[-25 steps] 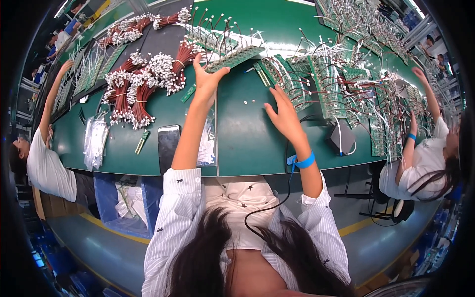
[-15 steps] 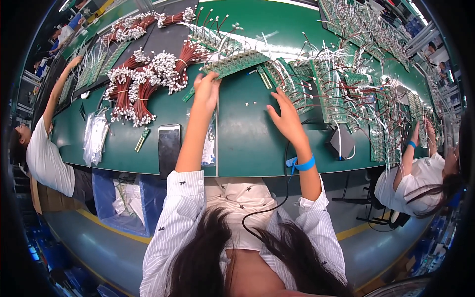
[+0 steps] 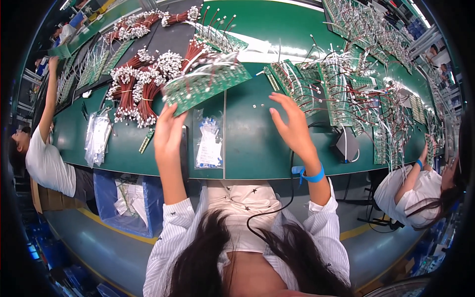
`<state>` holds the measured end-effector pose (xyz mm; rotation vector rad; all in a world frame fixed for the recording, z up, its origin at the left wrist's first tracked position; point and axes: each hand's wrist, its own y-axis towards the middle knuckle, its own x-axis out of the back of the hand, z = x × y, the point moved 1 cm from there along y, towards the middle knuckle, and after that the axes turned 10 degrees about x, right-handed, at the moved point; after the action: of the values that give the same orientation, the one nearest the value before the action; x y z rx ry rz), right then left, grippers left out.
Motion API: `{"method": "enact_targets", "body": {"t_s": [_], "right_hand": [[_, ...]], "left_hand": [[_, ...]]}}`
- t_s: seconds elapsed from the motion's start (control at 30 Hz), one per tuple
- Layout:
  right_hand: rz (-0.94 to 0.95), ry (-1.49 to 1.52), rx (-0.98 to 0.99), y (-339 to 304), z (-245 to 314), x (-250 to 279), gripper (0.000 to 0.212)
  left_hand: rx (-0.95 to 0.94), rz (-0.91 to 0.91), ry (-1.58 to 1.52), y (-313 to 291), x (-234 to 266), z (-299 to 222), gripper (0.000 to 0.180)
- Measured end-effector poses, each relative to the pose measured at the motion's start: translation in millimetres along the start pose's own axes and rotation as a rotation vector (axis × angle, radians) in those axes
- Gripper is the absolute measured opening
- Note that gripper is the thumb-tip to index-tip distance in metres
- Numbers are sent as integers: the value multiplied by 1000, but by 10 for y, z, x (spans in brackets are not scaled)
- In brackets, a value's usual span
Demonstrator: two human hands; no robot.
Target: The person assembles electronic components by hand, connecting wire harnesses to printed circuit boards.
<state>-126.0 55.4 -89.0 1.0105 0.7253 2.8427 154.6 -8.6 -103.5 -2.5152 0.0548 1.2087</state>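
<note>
Pinched at one corner by the left hand (image 3: 169, 132), the green circuit board (image 3: 210, 88) tilted above the table (image 3: 250, 146), presumably to spare its wires (image 3: 226, 61), while the right hand (image 3: 295, 129) hovered spread and empty.

Board (image 3: 208, 88): green, oblong, bearing pale components and white wires, partly blurred; tilted, its long axis running from eight to two o'clock; gripped at the eight-o'clock corner; positioned toward eleven o'clock.

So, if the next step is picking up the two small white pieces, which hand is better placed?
Probably the right hand: it looks empty and is nearer the small white pieces. The left hand holds a green circuit board.
</note>
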Motion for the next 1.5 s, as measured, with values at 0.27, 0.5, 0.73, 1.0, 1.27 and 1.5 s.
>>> {"method": "enact_targets", "body": {"t_s": [0.27, 0.5, 0.73, 1.0, 1.27, 1.5], "right_hand": [[-93, 976, -425, 990, -270, -581, 26], [-381, 888, -662, 1781, -1444, -1034, 16], [-690, 942, -802, 2039, -1330, -1151, 18], [-468, 816, -897, 2129, -1252, -1128, 27], [-538, 912, -715, 1841, -1020, -998, 14], [-593, 1124, -712, 880, -655, -894, 10]], "left_hand": [[-47, -95, -334, -587, 572, -374, 38], [-111, -110, -312, -939, 971, -496, 35], [-225, -238, -330, -1252, 1107, -662, 42], [-215, -254, -363, -1235, 1228, -679, 44], [-172, -230, -465, -1176, 1158, -593, 44], [-161, -217, -487, -1102, 1080, -566, 47]]}}
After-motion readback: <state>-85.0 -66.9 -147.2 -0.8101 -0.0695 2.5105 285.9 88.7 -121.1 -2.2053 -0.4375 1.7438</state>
